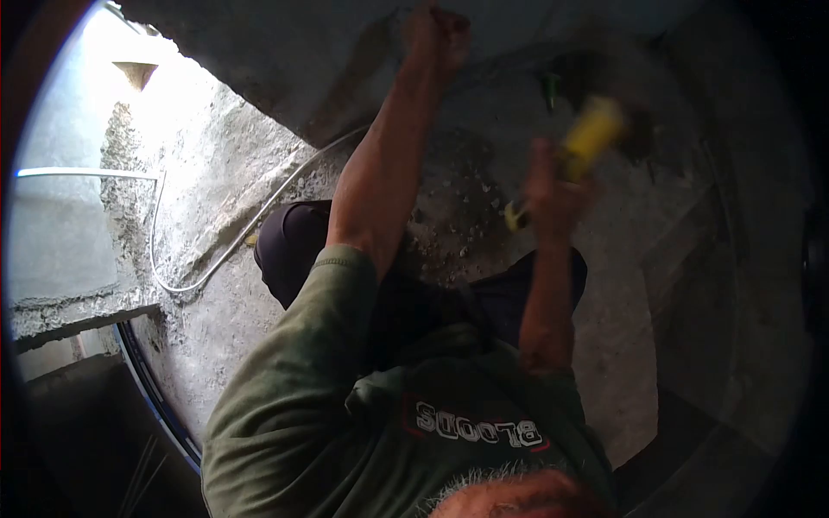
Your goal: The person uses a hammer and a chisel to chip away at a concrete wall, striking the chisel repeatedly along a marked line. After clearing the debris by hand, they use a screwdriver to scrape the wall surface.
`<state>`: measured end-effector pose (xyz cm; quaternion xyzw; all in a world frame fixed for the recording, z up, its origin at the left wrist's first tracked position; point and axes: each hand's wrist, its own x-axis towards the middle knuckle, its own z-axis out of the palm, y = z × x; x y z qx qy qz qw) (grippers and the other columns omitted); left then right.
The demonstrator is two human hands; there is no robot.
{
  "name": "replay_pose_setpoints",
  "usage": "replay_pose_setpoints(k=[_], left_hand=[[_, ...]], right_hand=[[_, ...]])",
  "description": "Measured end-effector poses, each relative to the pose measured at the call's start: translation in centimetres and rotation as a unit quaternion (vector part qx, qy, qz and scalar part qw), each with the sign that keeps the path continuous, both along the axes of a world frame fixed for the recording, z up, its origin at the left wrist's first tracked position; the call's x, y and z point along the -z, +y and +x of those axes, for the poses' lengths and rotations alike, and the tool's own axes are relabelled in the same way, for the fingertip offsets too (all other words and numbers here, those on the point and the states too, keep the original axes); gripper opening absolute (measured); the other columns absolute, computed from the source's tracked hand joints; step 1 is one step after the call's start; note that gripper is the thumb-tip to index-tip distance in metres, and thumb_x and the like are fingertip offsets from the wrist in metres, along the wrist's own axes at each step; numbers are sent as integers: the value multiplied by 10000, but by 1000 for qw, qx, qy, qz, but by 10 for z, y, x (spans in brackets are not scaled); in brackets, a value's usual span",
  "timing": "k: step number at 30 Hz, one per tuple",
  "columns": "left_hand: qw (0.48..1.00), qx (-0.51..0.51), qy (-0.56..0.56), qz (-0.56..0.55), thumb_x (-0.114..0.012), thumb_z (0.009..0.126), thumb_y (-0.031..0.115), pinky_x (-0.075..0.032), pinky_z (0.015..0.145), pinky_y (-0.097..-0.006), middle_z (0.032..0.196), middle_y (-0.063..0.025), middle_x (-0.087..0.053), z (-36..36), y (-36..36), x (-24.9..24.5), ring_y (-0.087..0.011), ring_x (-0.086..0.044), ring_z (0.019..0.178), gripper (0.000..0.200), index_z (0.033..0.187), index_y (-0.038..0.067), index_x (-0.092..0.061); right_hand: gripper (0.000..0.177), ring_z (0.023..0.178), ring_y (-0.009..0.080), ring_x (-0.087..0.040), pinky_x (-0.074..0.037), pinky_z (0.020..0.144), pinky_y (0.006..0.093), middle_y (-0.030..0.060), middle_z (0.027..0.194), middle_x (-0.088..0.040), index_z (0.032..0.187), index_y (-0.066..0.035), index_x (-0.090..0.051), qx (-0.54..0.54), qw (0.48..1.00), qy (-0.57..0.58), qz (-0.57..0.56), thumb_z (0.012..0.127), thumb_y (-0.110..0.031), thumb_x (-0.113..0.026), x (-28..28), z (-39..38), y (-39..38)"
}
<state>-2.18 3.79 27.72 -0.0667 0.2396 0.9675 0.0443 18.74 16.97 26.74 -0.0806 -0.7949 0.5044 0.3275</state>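
Note:
My left hand [439, 39] is stretched far forward, its fingers closed in a fist close to the dark wall surface [345, 52]. Whatever sits inside that fist is hidden in shadow. Over the floor on the right, my right hand [557, 194] is wrapped round a yellow tool [591, 138], smeared by motion, so its exact kind cannot be told. Beside that hand shows a small yellow piece [515, 216]. Beyond the tool, a slim green object [550, 91] lies in the dim area.
Crumbled debris [462, 229] litters the floor between my knees. A white cable [233, 250] loops across the rough concrete [220, 164] on the left. Bright light enters at upper left. Dark conduits [151, 393] run along the lower left, and a concrete ledge [682, 242] stands at right.

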Motion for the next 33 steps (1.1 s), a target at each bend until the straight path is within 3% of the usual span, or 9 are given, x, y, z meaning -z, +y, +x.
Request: replay_pose_setpoints(k=[8, 10, 12, 13, 18, 25, 28, 30, 33], left_hand=[[999, -33, -12, -7, -430, 913, 192, -306, 400, -271, 547, -39, -377, -12, 10, -5, -156, -357, 449, 326, 614, 67, -394], [999, -26, 15, -20, -426, 915, 192, -314, 411, -268, 569, -35, -384, -7, 13, -8, -157, -366, 469, 304, 638, 68, -409], [997, -77, 29, 5, -408, 924, 189, -336, 443, -273, 590, -29, -398, 22, 19, -33, -151, -376, 495, 288, 662, 70, -423], [997, -72, 40, 6, -408, 924, 189, -336, 443, -273, 590, -29, -398, 10, 19, -25, -151, -376, 495, 288, 662, 70, -423], [996, -27, -87, 0, -391, 933, 210, -339, 458, -284, 586, -25, -403, 19, 12, -44, -143, -367, 498, 326, 637, 76, -424], [999, -27, -46, 1, -379, 937, 190, -337, 450, -281, 591, -32, -401, -12, 16, -23, -137, -357, 497, 320, 643, 70, -416], [999, -27, -33, 3, -373, 940, 179, -335, 445, -280, 594, -35, -400, -13, 15, -25, -135, -352, 497, 317, 646, 66, -413], [999, -27, -23, 13, -369, 941, 173, -334, 442, -279, 595, -37, -400, -7, 16, -31, -133, -349, 497, 315, 648, 64, -410], [994, -56, -91, -32, -365, 944, 162, -338, 441, -275, 579, -37, -383, 14, 10, -54, -129, -338, 488, 307, 659, 59, -417]], right_hand=[[409, 374, 134, -409, -443, 391, 315, 14, 468, -354, 646, -105, -406, -211, 821, 485, -216, 940, -368, -298, -93, 7, 34], [292, 443, 160, -486, -457, 465, 315, 31, 540, -467, 844, -32, -509, -16, 915, 362, 180, 896, -309, -432, 55, -51, 22], [259, 502, 146, -494, -427, 511, 295, 14, 560, -506, 803, 37, -582, -125, 963, -220, -92, 797, -215, -644, 38, -52, -23], [259, 502, 146, -494, -427, 511, 295, 14, 560, -506, 803, 37, -582, -121, 966, -209, -92, 797, -215, -644, 25, -40, -17], [254, 554, 120, -520, -435, 531, 295, 49, 626, -560, 794, -11, -592, 46, 997, 30, 50, 817, -257, -651, -54, -3, 33], [200, 586, 132, -538, -452, 547, 297, 37, 683, -555, 801, -21, -556, -70, 890, 449, -51, 809, -208, -628, -148, 7, 92], [179, 600, 137, -546, -460, 553, 297, 32, 708, -553, 805, -25, -540, 61, 960, 200, 187, 805, -186, -618, 13, -46, 54], [281, 555, 171, -547, -474, 537, 324, 32, 684, -553, 856, 7, -565, -154, 922, -324, -148, 805, -254, -655, -3, -49, -12], [237, 488, 114, -514, -432, 462, 299, -1, 585, -532, 776, -19, -582, -11, 991, -124, 46, 802, -238, -667, 18, -39, 31]])
